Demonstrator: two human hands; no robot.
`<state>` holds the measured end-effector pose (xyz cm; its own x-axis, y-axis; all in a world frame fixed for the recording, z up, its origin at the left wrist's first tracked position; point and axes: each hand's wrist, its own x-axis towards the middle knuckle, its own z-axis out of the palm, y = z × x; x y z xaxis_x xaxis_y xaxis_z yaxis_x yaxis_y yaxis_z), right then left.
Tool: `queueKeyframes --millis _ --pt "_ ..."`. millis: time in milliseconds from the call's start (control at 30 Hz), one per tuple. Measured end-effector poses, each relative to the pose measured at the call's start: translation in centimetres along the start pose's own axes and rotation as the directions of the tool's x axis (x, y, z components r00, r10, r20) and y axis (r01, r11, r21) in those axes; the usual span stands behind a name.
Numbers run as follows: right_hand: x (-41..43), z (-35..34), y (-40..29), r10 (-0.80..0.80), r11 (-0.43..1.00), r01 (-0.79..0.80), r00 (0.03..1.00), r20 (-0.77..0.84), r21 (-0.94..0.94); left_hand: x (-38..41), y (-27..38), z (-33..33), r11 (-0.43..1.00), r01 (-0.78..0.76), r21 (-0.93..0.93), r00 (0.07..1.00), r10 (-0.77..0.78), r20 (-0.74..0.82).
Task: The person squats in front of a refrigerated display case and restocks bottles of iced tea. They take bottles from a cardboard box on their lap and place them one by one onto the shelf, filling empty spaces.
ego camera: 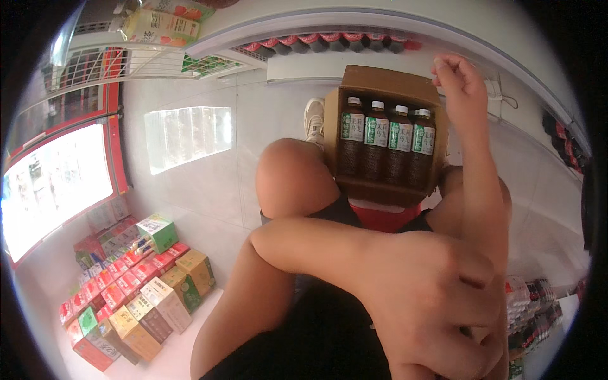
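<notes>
An open cardboard carton [386,195] stands between my bare knees, its far flap raised. Inside, several plastic bottles of dark tea [375,142] with white caps and green-and-white labels are lined up. My right hand [460,78] hovers beyond the carton's far right corner, fingers loosely bent and nothing visible in them. Across my body reaches my left arm. Close to the camera, my left hand [441,304] lies over my right arm with curled fingers; whether it grips the arm or only touches it is unclear.
Under the carton shows a red support [387,216]. Dark bottles with red caps or labels [332,42] line a low shelf ahead. On the left stand a wire rack [142,61], a red-framed glass-door cooler [114,152] and stacked drink cartons [128,280]. Packed bottles [532,308] sit at lower right.
</notes>
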<state>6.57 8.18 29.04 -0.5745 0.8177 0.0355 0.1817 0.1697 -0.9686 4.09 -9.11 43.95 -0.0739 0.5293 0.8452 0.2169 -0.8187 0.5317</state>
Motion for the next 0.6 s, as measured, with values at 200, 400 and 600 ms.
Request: queueKeyframes --millis 200,400,600 --pt "-0.7 4.3 2.3 0.030 0.973 0.018 0.979 0.203 -0.230 -1.3 0.5 -2.6 0.996 0.068 -0.056 0.993 -0.073 -0.094" --pt "-2.6 9.5 3.9 0.321 0.834 -0.067 0.866 0.384 -0.548 -2.4 2.4 -5.5 0.984 0.121 -0.132 0.981 -0.140 -0.138" --pt "-3.6 12.1 8.1 0.264 0.664 0.200 0.839 0.476 -0.720 -3.0 2.4 -7.3 0.998 -0.009 0.062 0.956 0.027 -0.292"
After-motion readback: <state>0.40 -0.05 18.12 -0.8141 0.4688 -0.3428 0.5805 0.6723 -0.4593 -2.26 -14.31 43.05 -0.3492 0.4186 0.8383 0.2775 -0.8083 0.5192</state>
